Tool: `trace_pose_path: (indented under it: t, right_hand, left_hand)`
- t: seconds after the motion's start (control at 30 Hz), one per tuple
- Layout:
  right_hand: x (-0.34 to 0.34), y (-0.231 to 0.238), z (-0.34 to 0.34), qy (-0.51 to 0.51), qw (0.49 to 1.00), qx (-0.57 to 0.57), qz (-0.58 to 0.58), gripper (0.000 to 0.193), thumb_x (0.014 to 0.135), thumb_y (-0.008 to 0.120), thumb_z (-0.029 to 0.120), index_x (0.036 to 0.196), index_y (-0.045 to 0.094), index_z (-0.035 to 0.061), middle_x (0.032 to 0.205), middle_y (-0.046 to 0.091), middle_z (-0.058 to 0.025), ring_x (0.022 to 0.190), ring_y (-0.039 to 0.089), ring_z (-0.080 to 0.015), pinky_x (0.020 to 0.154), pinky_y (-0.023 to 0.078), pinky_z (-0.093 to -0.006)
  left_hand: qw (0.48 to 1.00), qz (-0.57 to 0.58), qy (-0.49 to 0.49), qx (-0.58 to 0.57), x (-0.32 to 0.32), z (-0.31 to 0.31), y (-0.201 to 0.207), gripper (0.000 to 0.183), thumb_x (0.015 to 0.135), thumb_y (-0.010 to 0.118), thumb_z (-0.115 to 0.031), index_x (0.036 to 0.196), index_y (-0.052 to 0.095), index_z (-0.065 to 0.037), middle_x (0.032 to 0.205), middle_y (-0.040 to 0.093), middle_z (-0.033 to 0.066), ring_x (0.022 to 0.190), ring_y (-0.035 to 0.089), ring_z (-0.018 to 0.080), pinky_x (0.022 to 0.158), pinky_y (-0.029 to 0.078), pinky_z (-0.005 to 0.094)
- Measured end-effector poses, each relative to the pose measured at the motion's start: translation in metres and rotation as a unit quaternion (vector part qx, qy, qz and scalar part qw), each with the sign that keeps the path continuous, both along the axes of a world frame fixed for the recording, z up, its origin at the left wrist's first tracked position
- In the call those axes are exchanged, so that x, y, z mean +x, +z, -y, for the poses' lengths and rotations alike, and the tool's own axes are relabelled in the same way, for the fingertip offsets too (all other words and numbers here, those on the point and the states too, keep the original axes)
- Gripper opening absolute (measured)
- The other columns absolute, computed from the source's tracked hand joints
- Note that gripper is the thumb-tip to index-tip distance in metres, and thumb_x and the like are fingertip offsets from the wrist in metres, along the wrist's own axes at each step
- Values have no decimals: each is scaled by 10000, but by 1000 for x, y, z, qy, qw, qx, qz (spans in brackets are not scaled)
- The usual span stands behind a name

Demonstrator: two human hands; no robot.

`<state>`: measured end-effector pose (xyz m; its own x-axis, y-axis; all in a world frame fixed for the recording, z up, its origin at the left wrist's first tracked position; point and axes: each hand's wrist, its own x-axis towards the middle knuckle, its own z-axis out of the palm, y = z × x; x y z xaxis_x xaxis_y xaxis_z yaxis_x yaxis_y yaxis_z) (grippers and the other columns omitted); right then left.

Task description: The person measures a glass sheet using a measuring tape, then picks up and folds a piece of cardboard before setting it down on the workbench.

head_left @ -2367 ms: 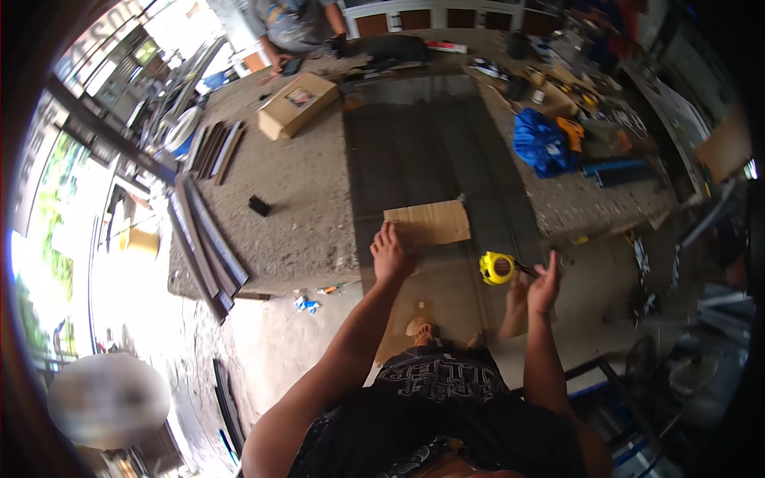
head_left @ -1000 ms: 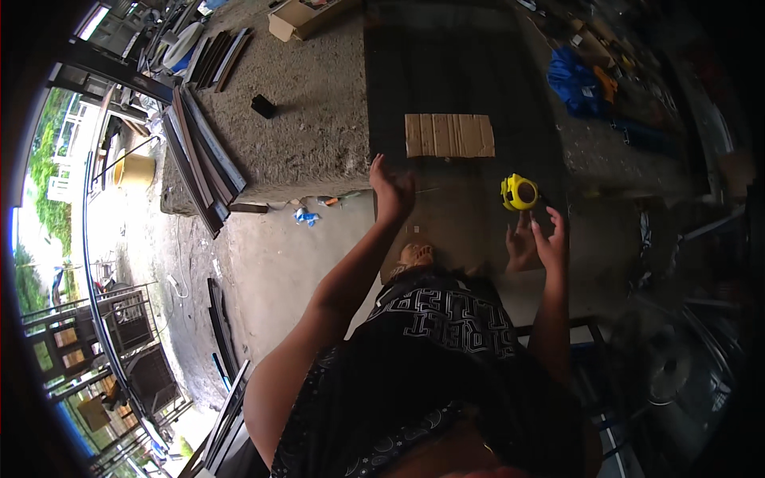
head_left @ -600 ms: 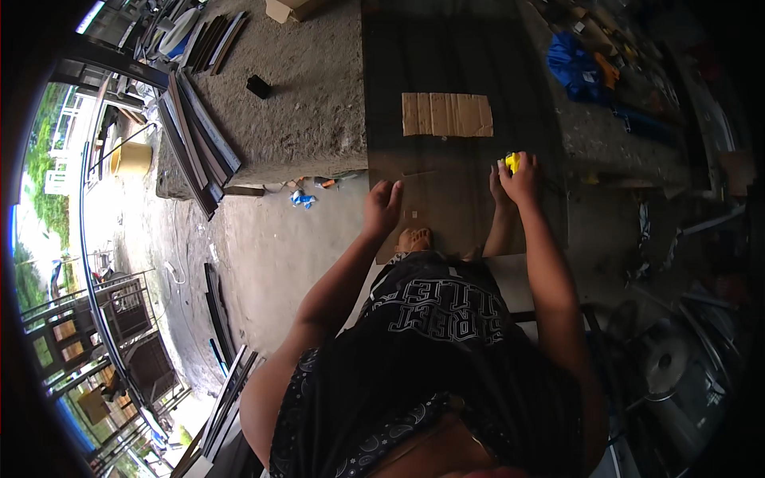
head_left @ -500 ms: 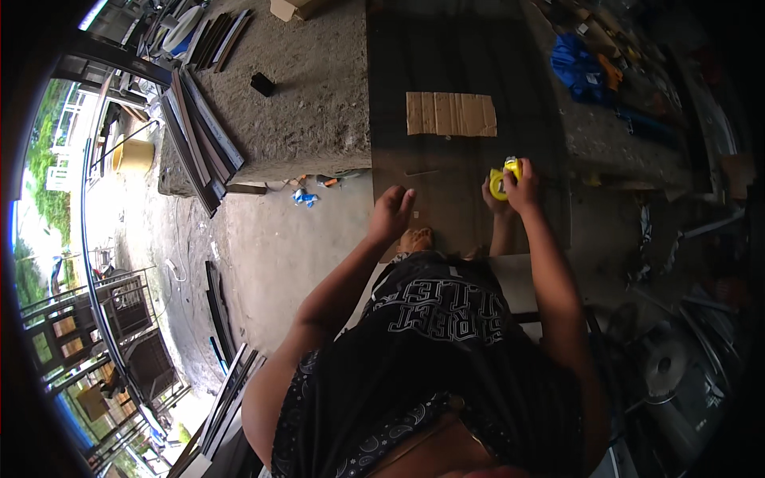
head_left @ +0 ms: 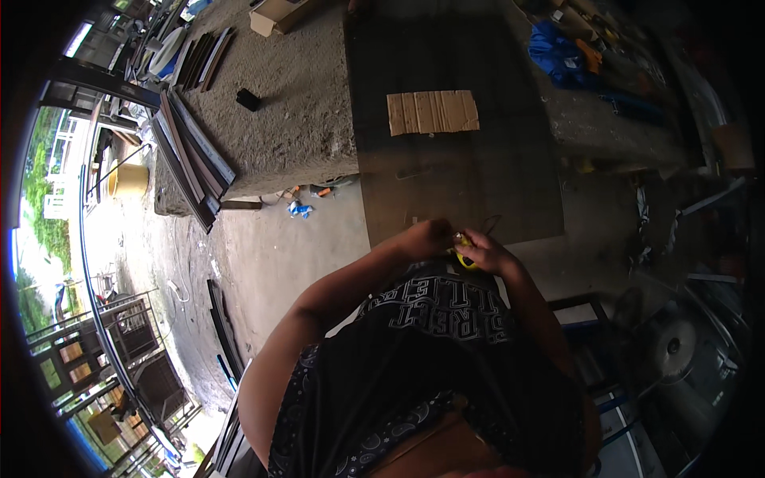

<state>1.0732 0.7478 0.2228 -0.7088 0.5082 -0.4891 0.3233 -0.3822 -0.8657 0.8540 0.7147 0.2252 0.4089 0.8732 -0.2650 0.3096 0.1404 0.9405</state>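
Observation:
My right hand [head_left: 488, 255] is closed around a yellow tape measure [head_left: 461, 248], held close to my chest. My left hand [head_left: 425, 237] is right beside it, fingers bent and touching the tape measure from the left. Both hands are just past the near edge of a large dark board [head_left: 446, 119] that lies on the concrete slab [head_left: 295, 103]. A flat piece of brown cardboard [head_left: 433, 112] rests on the board, well beyond my hands.
A stack of long dark strips [head_left: 191, 159] lies along the slab's left edge. A small black block [head_left: 248, 99] and a cardboard box [head_left: 279, 11] sit on the slab. A blue bag [head_left: 558, 56] lies far right. Blue litter [head_left: 300, 209] is on the ground.
Both hands have drawn back from the board's near edge toward my chest and come together. The tape measure, earlier held out to the right, is now between the two hands.

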Motion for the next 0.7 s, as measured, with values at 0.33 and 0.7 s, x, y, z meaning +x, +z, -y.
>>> trace_pose_path:
  t: [0.33, 0.7]
  right_hand:
    - [122, 32, 28, 77, 951, 43, 297, 383, 875, 652, 284, 1144, 598, 17, 906, 658, -69, 838, 637, -166, 750, 499, -323]
    - [155, -33, 104, -80, 956, -127, 253, 396, 967, 511, 376, 1068, 627, 11, 886, 640, -83, 801, 610, -169, 723, 498, -350]
  left_hand:
    - [871, 295, 390, -51, -197, -105, 57, 192, 960, 526, -233, 875, 550, -63, 696, 507, 11, 649, 512, 118, 587, 446, 286]
    - [860, 228, 457, -12, -150, -109, -39, 605, 906, 504, -646, 1125, 503, -82, 986, 541, 60, 840, 571, 229, 690, 501, 403]
